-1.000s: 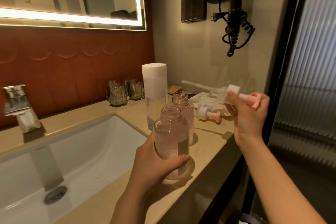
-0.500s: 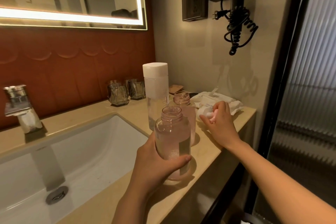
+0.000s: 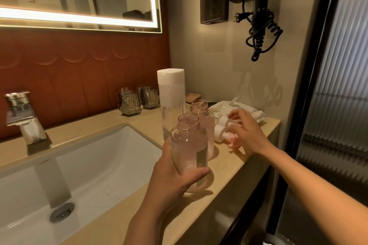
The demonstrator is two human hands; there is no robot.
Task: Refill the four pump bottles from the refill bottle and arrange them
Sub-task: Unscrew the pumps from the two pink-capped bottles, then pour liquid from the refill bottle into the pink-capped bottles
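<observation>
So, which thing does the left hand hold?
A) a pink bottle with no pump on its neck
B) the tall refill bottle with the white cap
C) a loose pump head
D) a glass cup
A: the left hand grips the nearer pink bottle, whose threaded neck is open, and the refill bottle stands untouched behind it.

The left hand (image 3: 173, 181) curls round a bottle (image 3: 188, 145), while the right hand (image 3: 249, 135), just beyond it, stretches forward, fingers loosely spread.
</observation>
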